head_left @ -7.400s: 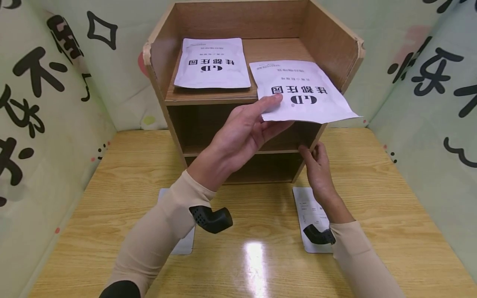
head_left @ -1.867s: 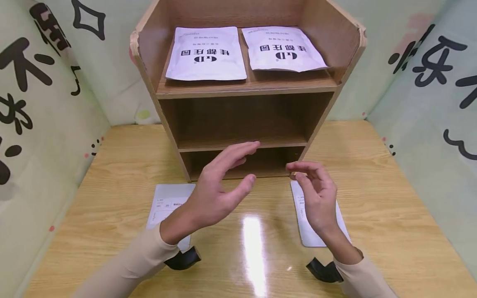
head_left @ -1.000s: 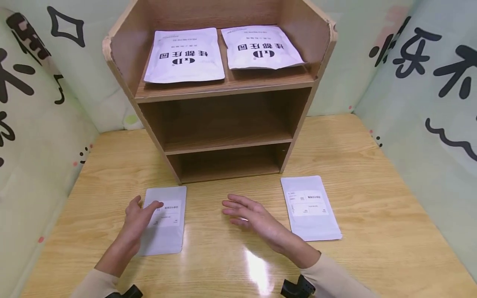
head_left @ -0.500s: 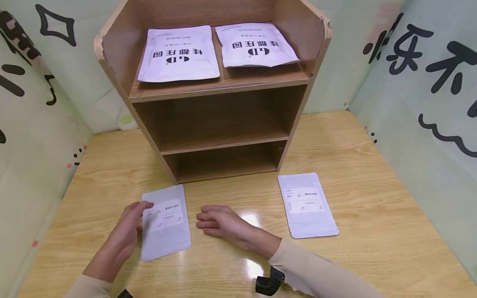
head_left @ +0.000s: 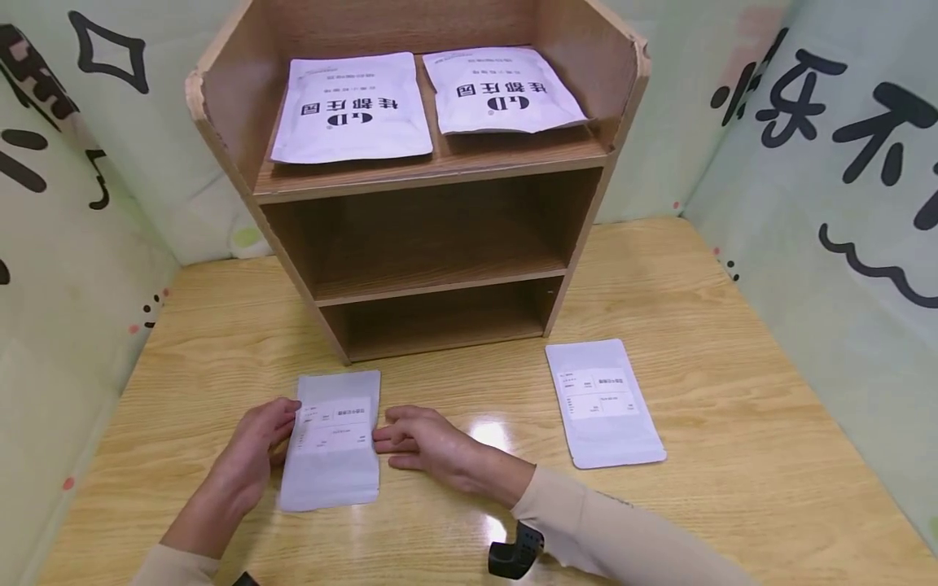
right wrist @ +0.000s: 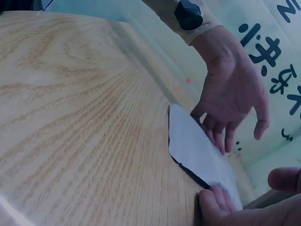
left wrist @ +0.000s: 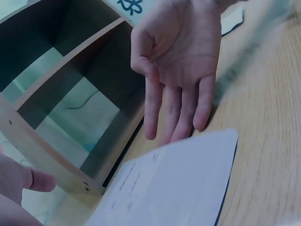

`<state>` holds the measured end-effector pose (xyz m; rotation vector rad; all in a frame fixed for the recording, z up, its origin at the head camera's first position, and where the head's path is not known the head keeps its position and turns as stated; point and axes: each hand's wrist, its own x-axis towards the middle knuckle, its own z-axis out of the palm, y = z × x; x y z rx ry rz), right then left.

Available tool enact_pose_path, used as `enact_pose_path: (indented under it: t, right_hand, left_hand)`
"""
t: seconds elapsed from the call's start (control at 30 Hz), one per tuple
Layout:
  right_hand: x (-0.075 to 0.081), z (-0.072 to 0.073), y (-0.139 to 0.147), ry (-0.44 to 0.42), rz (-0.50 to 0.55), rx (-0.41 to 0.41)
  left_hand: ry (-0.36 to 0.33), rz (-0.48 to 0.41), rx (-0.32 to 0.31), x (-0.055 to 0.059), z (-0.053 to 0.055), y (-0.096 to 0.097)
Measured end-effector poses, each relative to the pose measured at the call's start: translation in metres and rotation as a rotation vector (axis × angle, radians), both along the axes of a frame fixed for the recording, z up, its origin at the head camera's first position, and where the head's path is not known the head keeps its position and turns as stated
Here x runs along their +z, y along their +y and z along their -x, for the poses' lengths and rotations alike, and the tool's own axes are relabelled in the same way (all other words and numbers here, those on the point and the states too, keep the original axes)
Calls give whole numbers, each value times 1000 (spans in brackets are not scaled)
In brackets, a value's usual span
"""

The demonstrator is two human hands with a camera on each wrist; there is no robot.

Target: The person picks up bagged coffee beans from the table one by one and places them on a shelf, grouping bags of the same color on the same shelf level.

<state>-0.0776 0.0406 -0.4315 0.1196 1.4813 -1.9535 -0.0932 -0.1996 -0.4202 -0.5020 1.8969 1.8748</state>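
Note:
A flat white pouch (head_left: 333,472) with a printed label lies on the table at the front left, label side up. My left hand (head_left: 252,448) is at its left edge, the thumb lying along the top of that side. From the other side, the fingertips of my right hand (head_left: 432,448) meet the right edge. In the right wrist view, fingers of the left hand (right wrist: 233,94) reach down along the pouch's far side (right wrist: 193,141). The left wrist view shows the right hand (left wrist: 178,61) with its fingers straight and spread at the pouch's edge (left wrist: 174,179).
A wooden shelf unit (head_left: 440,175) stands behind the hands. On its top board lie two white pouches, one on the left (head_left: 352,138) and one on the right (head_left: 506,114). Another labelled pouch (head_left: 608,439) lies on the table to the right. Printed cloth walls (head_left: 769,195) enclose the table.
The left hand earlier held a pouch over the top board's right side, where it now lies. Both hands then came down to the front left pouch, which has turned and shifted slightly right.

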Motion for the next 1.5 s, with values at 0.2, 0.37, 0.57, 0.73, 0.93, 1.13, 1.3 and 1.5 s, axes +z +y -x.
enact_pose_path:
  t: [0.2,0.37,0.57,0.73,0.93,1.13,1.3,1.5]
  right_hand:
    - [0,0,-6,8,-29,14]
    - [-1,-2,-8,41,-59,12]
    - [-2,-5,-2,110,-87,15]
    - [-2,-8,6,161,-125,18]
    - [-3,-4,10,262,-106,49]
    - [-3,0,17,298,-56,16]
    - [4,1,25,321,-65,10]
    - [15,1,36,320,-23,25]
  left_hand:
    - [-12,-27,-86,-3,-8,-1]
    - [48,-70,-161,-10,-15,1]
    - [116,-106,-205,-14,-18,2]
    - [162,-143,-216,-10,-20,4]
    - [237,-239,-242,-4,-21,13]
    - [269,-306,-267,2,-18,22]
    - [253,-361,-294,7,-21,23]
    - [261,-406,-357,12,-25,25]
